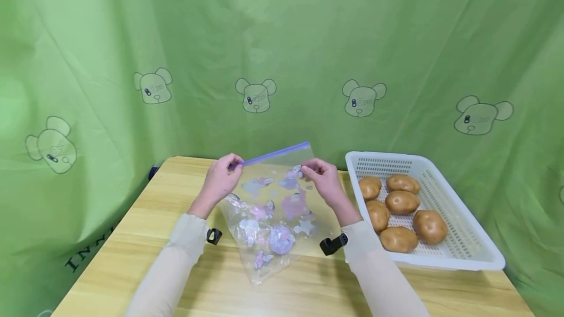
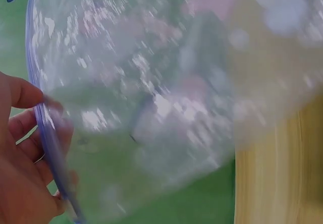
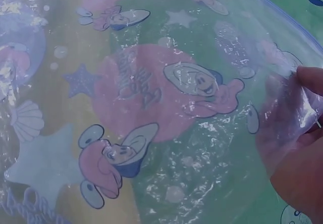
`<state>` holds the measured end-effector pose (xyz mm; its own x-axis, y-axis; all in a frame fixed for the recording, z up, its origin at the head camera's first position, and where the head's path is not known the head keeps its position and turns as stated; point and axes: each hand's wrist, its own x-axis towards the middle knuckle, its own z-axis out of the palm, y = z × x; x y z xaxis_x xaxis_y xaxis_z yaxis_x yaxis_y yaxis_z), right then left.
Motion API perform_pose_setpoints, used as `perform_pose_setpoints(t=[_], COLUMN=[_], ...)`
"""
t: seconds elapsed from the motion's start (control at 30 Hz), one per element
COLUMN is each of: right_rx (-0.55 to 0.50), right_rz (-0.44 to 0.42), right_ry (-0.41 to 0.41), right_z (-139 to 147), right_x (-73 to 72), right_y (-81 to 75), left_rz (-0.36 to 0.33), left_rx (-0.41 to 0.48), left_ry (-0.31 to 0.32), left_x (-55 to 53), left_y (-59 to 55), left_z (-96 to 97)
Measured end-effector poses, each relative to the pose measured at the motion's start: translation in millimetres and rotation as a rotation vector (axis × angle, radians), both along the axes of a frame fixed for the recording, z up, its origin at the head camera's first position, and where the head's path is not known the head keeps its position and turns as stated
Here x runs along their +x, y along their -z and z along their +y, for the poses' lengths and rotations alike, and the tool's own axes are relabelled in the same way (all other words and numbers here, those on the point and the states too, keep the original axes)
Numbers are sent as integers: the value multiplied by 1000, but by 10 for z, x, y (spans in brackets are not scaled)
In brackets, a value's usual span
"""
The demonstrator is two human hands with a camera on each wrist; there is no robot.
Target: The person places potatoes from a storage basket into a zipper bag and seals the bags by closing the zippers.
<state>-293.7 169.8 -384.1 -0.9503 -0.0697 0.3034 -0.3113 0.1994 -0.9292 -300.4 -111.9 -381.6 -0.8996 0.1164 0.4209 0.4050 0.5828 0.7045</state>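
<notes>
A clear zip bag printed with pink and blue cartoon figures hangs between the hands, its purple zip edge uppermost. The left hand pinches the bag at the left end of that edge; in the left wrist view, its thumb lies on the near side, with fingers behind the film. With thumb and fingertips, the right hand pinches the printed film on the right side, below the zip. Crumpled film shows at its grip in the right wrist view. I see nothing inside the bag.
A white plastic basket with several brown potatoes stands on the wooden table, to the right of the right hand. Behind the table hangs a green curtain with printed bear heads.
</notes>
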Motion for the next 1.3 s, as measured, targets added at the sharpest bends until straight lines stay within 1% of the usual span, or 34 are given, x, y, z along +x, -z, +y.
perform_pose_setpoints(t=[0.07,0.13,0.2,0.27,0.33,0.37,0.5,0.57,0.63,0.7,0.83,0.97,1.1,1.23,1.3], right_rx=[-39,-78,-112,-153,-194,-223,-353,-421,-475,-525,-618,-699,-781,-847,-835], right_rz=[15,27,33,40,42,42,43,45,49,52,46,32,27,13,-1], right_ry=[19,33,50,63,78,88,119,131,140,147,153,150,126,79,67], right_z=[32,62,88,107,120,124,125,118,107,92,56,10,-11,-24,-38], right_x=[10,21,32,47,61,70,98,113,125,140,175,215,259,314,346], right_y=[25,45,63,82,109,123,189,212,228,235,229,208,212,220,220], left_rz=[10,17,21,5,-37,-71,-240,-309,-351,-374,-408,-396,-331,-266,-240], left_rx=[2,23,61,127,224,275,500,572,600,593,597,681,771,813,818], left_ry=[-15,-29,-45,-47,-33,-28,25,39,43,27,-25,-92,-164,-217,-226], left_x=[0,2,0,4,17,28,97,127,143,156,164,148,142,152,148], left_y=[16,29,47,63,80,89,120,134,146,151,139,142,166,162,148], left_z=[-47,-92,-129,-152,-158,-156,-106,-69,-31,7,88,171,227,224,206])
